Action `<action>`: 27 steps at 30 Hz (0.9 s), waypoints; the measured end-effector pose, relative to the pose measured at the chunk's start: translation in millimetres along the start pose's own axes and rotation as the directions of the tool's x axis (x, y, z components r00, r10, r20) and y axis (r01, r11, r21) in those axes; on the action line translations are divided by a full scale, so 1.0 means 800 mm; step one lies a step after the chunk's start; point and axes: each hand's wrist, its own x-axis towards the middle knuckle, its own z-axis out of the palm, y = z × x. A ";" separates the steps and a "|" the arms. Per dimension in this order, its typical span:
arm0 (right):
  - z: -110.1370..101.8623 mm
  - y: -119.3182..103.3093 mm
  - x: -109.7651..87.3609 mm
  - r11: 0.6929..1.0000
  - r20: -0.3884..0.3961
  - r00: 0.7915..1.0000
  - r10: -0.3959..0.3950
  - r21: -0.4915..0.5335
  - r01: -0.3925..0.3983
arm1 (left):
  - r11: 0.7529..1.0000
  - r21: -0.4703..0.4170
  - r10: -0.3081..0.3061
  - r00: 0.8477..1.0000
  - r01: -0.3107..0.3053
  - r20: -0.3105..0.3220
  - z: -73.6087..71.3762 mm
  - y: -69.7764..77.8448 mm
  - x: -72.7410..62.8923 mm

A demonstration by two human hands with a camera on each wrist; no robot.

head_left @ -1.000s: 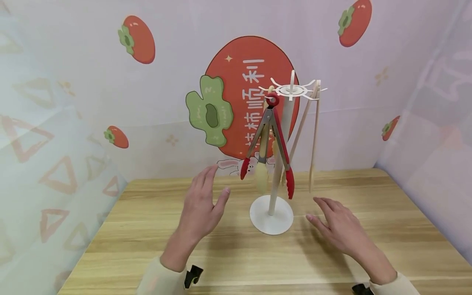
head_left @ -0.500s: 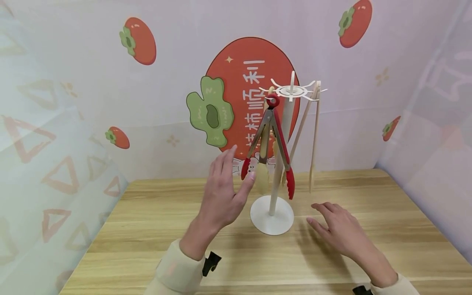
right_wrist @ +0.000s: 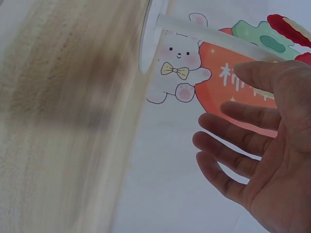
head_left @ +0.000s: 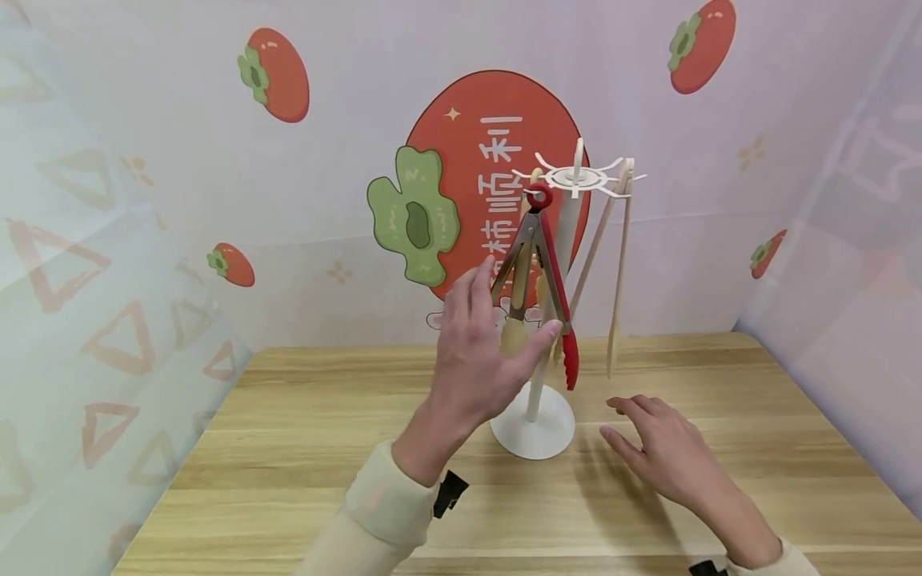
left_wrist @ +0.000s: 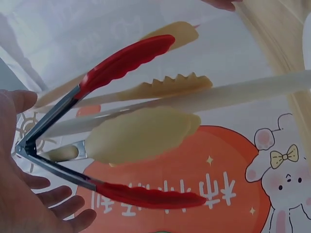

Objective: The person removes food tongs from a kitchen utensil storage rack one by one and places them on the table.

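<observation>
Red-tipped metal tongs (head_left: 558, 280) hang by a red ring from a hook of the white utensil stand (head_left: 533, 436), their arms spread. My left hand (head_left: 475, 360) is raised in front of them, fingers extended and thumb apart, overlapping their left arm in the head view. In the left wrist view the thumb and fingers lie to either side of the tongs' hinge end, holding nothing. A cream-headed utensil (left_wrist: 141, 136) hangs behind the tongs. My right hand (head_left: 666, 448) hovers low, right of the stand's base, with loosely bent fingers and nothing in it.
Wooden tongs (head_left: 619, 280) hang on the stand's right side. A pale toothed utensil (left_wrist: 170, 86) hangs near the pole. The stand rests on a wood-grain table (head_left: 288, 448), backed by a printed wall sheet (head_left: 331, 200) with similar sheets at both sides.
My left hand has moved right and upward, from left of the stand to in front of the red-tipped tongs. My right hand has stayed nearly in place.
</observation>
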 end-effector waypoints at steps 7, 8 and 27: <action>-0.003 -0.006 0.000 1.000 0.008 1.000 0.004 0.016 -0.004 | 0.998 0.062 0.013 0.998 -0.009 -0.067 0.019 0.010 0.006; -0.004 -0.007 0.000 1.000 0.009 1.000 0.002 0.018 -0.002 | 0.998 0.069 0.013 0.997 -0.008 -0.077 0.021 0.011 0.007; 0.004 -0.008 0.004 0.996 -0.031 0.996 -0.088 0.018 0.088 | 0.997 0.071 -0.025 0.980 0.039 -0.195 0.043 0.019 0.020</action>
